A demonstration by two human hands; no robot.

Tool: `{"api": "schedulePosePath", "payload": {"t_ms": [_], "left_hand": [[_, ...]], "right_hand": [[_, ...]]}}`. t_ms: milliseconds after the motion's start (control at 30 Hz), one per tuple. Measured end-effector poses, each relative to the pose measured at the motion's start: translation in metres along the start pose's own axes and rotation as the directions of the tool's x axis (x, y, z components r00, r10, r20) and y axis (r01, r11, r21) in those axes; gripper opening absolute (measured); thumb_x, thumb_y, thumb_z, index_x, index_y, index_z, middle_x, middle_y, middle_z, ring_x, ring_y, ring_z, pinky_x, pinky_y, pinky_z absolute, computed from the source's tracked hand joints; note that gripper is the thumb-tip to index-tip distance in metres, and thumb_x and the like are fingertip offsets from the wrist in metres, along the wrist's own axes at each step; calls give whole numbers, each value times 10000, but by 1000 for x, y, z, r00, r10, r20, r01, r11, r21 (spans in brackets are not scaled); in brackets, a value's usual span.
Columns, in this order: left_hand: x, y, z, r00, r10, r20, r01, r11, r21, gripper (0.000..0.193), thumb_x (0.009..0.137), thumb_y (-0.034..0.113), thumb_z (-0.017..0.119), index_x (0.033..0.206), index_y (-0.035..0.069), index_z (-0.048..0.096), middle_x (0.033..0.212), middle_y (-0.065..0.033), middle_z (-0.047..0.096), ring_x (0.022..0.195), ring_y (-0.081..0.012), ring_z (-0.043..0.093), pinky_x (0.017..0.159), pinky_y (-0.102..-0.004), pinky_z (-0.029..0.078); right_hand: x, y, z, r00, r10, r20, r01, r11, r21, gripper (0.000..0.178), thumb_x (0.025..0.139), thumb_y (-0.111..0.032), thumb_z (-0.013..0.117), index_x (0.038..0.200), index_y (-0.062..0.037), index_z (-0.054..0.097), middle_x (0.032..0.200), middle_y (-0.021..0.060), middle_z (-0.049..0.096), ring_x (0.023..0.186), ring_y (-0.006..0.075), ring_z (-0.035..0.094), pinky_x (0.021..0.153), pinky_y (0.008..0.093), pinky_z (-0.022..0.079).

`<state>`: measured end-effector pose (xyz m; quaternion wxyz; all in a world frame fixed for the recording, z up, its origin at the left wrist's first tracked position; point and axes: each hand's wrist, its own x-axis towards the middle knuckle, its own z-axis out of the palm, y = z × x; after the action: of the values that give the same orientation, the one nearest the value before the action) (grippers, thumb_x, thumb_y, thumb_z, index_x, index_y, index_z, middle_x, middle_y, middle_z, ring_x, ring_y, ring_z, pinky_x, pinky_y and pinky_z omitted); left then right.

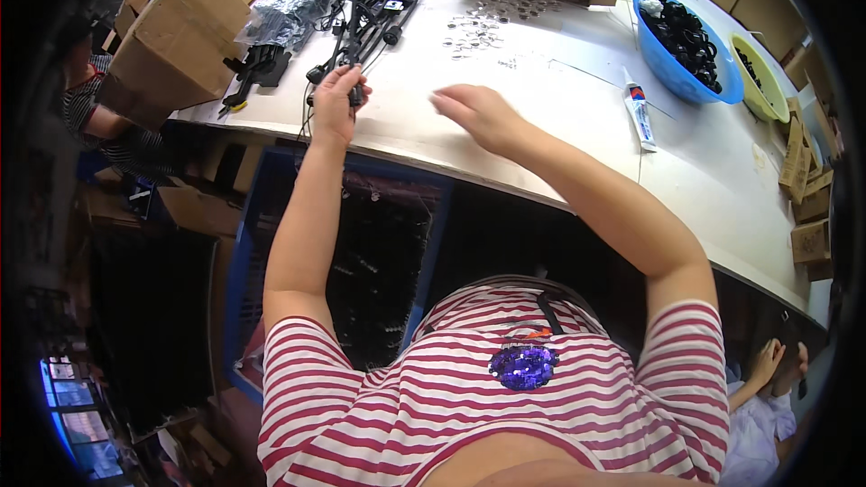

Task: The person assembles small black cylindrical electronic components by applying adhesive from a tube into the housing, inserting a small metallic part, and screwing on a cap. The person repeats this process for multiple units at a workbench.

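My left hand (336, 106) is closed around a black, rod-shaped part with a thin cable (357, 97) at the front edge of the table. The grip hides much of this part, so its exact kind does not show. Just beyond lie several long black rods with cables (354, 25), in a loose heap. My right hand (480, 115) hovers over the white tabletop (541, 99), its fingers stretched to the left and nothing seen in them. Small clear and metallic pieces (478, 34) are scattered farther back.
At the right stand a blue basin (658, 63) of black parts and a yellow basin (771, 108). A white tube (640, 113) lies nearer. Cardboard boxes (171, 45) and a plastic-wrapped bundle (298, 0) are at the left. A blue crate (244, 280) sits below the table edge. Other people are at both sides.
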<state>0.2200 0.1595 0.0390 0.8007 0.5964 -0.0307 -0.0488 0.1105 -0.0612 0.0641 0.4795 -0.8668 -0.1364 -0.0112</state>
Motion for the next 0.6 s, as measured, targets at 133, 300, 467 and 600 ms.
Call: {"api": "schedulePosePath", "payload": {"t_ms": [133, 300, 467, 600], "left_hand": [[-14, -5, 18, 1000, -15, 26, 11, 988, 155, 221, 797, 102, 638, 990, 20, 570, 791, -31, 617, 656, -99, 592, 580, -201, 469], [-2, 23, -10, 971, 58, 230, -213, 636, 742, 257, 806, 187, 639, 983, 1, 629, 818, -23, 638, 725, -70, 557, 645, -222, 438], [46, 26, -35, 945, 322, 56, -31, -81, 996, 329, 798, 326, 578, 909, 23, 642, 849, -125, 654, 794, -279, 624, 717, -366, 466], [68, 23, -38, 982, 187, -7, 24, -92, 995, 286, 774, 281, 565, 918, 50, 650, 869, -129, 654, 831, -267, 624, 744, -364, 465]], "right_hand": [[99, 9, 61, 969, 220, -115, -133, 851, 508, 454, 860, -415, 472, 826, 6, 638, 730, 159, 617, 697, 228, 571, 676, 330, 435], [132, 44, 86, 945, 315, -86, -174, 711, 682, 236, 837, -216, 552, 861, 12, 613, 760, 103, 641, 625, 168, 612, 564, 292, 476], [113, 27, 73, 951, 299, -74, -157, 678, 718, 196, 856, -128, 517, 988, 10, 560, 760, 87, 622, 567, 120, 580, 520, 235, 457], [107, 27, 56, 956, 248, -156, -107, 791, 603, 221, 845, -174, 532, 955, 6, 599, 705, 49, 611, 528, 96, 545, 499, 238, 441]]}}
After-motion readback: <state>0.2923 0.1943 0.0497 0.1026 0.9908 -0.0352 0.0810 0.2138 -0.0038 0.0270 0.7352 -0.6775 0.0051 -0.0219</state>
